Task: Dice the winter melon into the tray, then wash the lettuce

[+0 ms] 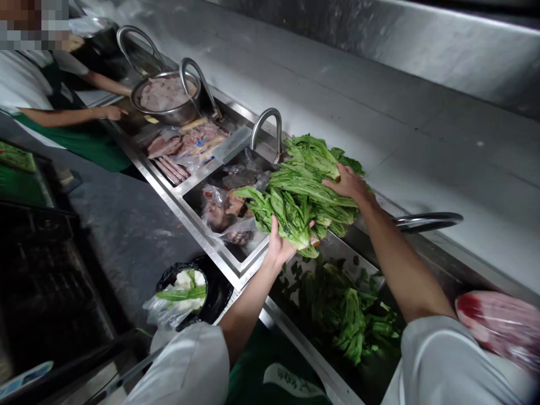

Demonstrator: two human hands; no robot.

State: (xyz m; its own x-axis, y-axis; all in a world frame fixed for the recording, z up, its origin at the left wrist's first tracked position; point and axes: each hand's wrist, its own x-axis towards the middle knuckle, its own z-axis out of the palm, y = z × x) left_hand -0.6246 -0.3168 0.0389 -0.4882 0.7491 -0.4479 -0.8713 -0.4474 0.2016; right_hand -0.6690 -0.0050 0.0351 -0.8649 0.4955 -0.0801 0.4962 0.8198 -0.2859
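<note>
A large bunch of leafy green lettuce (312,185) rests at the divider between two sink basins, partly over the middle one. My left hand (282,245) holds the near, stem end from below, thumb up along the leaves. On the far right side of the pile lies my right hand (348,184), its fingers curled over the leaves. Beneath my arms, more loose greens (354,326) sit in the nearest sink basin (291,337), some of them in shadow. Bagged meat (230,211) fills the middle basin just left of the lettuce.
A co-worker (63,107) stands at the far left beside a metal bowl of meat (166,95). Curved faucets (266,115) rise along the wall. Packs of meat (189,140) lie in the farther basin. A lined bin (185,292) stands on the floor; wrapped meat (498,323) is at right.
</note>
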